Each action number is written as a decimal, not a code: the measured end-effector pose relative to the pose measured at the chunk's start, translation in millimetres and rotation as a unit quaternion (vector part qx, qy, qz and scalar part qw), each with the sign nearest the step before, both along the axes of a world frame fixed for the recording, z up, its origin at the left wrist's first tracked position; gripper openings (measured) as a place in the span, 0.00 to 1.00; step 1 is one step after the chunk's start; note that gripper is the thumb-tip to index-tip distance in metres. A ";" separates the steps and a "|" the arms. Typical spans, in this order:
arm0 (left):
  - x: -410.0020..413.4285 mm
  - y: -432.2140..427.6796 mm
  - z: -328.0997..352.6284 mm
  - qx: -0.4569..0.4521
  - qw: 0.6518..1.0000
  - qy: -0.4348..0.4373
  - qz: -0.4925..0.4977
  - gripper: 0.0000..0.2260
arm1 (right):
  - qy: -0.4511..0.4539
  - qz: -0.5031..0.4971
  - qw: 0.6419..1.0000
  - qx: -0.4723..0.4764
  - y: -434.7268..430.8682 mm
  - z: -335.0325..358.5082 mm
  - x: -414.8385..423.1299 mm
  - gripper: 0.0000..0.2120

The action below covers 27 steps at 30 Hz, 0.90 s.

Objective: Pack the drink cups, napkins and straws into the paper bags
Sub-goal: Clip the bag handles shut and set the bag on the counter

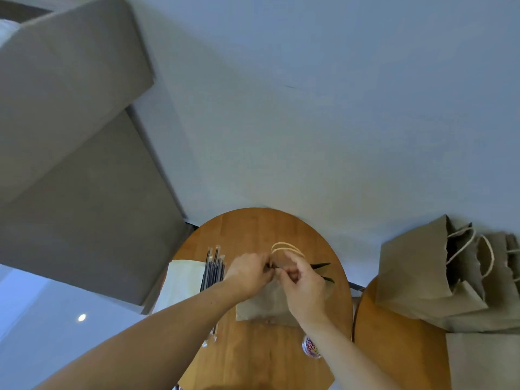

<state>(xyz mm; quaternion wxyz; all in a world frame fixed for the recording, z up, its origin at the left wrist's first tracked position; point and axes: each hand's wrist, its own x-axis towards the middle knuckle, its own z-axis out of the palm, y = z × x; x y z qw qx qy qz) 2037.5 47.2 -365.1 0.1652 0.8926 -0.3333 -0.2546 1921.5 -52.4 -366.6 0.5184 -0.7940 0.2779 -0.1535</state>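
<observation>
A brown paper bag (261, 305) stands on the round wooden table (253, 361), its twine handles (287, 247) sticking up behind my hands. My left hand (247, 273) and my right hand (302, 285) meet at the bag's top edge, and both pinch it with curled fingers. Wrapped black straws (213, 273) lie in a bundle just left of my left hand. A stack of white napkins (180, 285) lies under and left of the straws. No drink cup shows in this view.
Several other brown paper bags (430, 271) with handles stand on a second wooden table (394, 347) to the right. A small clear tub of coloured clips (311, 347) sits by my right forearm. A large cardboard box (70, 164) fills the left.
</observation>
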 end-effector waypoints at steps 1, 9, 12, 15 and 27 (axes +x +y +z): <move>0.4 0.7 -0.6 -0.009 1.000 -0.001 0.004 0.08 | -0.010 0.006 1.000 -0.019 -0.5 1.0 1.6 0.16; 4.6 1.3 -2.0 -0.024 1.000 0.001 0.012 0.07 | 0.033 0.072 0.989 -0.122 -20.4 0.7 11.2 0.05; 4.9 0.4 -1.2 -0.029 1.000 0.000 0.012 0.08 | 0.037 0.100 0.983 -0.149 -26.3 1.7 14.8 0.04; 5.6 -0.1 -1.2 -0.035 0.999 0.006 0.011 0.07 | 0.050 0.116 0.980 -0.154 -31.8 1.1 18.8 0.03; 12.2 0.3 0.9 -0.042 0.997 0.065 0.002 0.06 | -0.035 0.179 0.958 -0.224 -39.7 -5.2 24.6 0.07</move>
